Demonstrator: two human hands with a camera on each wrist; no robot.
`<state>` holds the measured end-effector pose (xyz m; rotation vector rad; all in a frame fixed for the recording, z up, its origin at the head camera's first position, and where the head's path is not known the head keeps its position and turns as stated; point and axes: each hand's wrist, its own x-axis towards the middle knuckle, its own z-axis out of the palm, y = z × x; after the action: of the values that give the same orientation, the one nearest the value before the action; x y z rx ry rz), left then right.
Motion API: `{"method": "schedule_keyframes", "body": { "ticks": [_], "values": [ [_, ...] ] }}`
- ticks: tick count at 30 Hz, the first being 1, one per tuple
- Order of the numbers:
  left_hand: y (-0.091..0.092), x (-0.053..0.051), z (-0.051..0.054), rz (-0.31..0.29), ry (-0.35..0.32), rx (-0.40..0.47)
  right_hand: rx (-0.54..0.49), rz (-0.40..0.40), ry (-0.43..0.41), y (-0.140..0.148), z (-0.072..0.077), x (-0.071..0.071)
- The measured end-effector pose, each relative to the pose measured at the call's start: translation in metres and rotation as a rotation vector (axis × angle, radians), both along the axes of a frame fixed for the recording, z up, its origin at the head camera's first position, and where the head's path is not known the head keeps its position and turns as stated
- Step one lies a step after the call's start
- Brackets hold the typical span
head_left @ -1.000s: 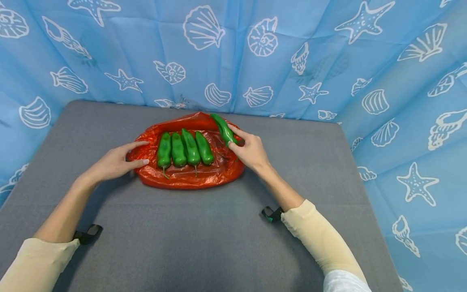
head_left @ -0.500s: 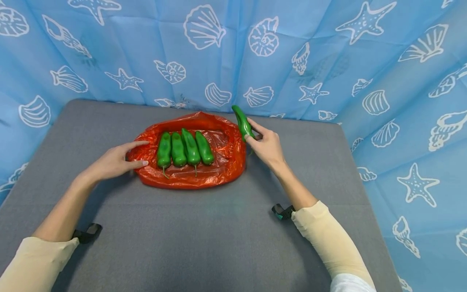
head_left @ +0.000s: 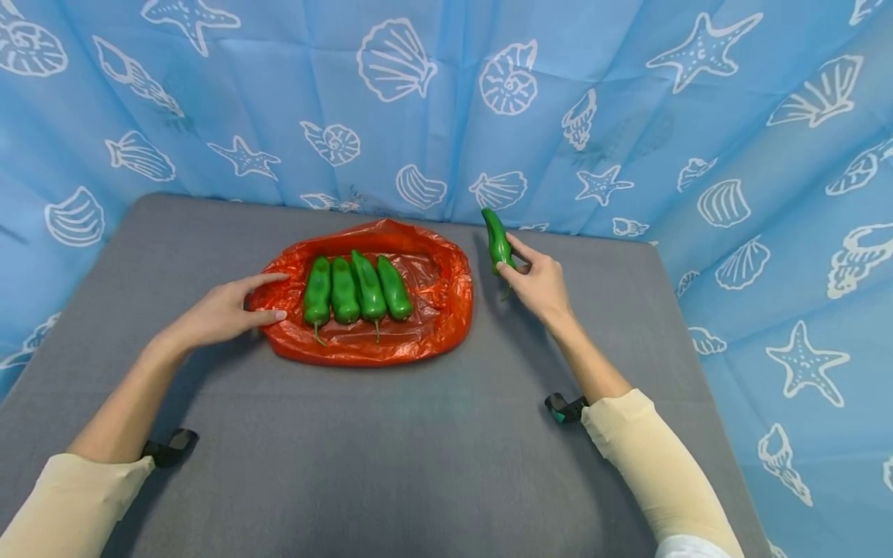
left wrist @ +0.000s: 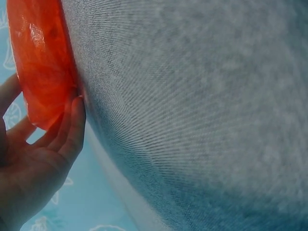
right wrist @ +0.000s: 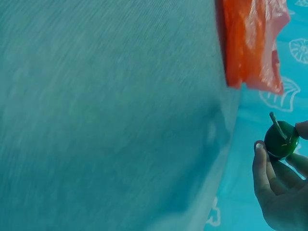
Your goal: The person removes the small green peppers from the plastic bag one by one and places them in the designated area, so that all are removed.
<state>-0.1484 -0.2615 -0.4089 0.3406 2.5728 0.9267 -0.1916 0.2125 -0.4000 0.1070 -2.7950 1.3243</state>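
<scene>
In the head view, my right hand (head_left: 540, 283) holds a green pepper (head_left: 498, 242) above the table, right of a red plastic bag (head_left: 456, 310). Thumb and fingers pinch the pepper near its stem end, and its tip points away from me. The stem of this pepper (right wrist: 281, 139) faces the camera in the right wrist view. My left hand (head_left: 223, 310) holds the left end of the bag, thumb and fingers spread around its edge; the left wrist view shows the fingers (left wrist: 72, 130) bent against the red plastic. Several green peppers (head_left: 367, 287) lie side by side inside the bag's rolled-down rim.
A grey cloth-covered table (head_left: 405, 457) extends in front of the bag and to both sides. Behind it and along the right hangs a blue curtain (head_left: 446, 101) with white shells and starfish. Black straps (head_left: 170, 448) sit on both forearms.
My right hand has carried the green pepper from over the bag's right rim out to the right, off the bag. My left hand and the peppers in the bag have stayed in place.
</scene>
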Motion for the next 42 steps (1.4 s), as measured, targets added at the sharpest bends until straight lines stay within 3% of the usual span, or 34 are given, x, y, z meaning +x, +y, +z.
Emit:
{"method": "schedule_keyframes", "body": {
  "ticks": [14,31,42],
  "values": [
    [0.001,0.001,0.003,-0.001,0.001,0.012,0.127,-0.050,-0.036,0.028,-0.012,-0.014],
    [-0.002,-0.001,0.001,0.006,-0.017,0.000,0.245,-0.040,-0.091,0.041,-0.018,-0.024],
    [-0.002,0.000,0.001,-0.007,-0.002,0.003,0.240,-0.023,-0.114,0.042,-0.021,-0.027]
  ]
}}
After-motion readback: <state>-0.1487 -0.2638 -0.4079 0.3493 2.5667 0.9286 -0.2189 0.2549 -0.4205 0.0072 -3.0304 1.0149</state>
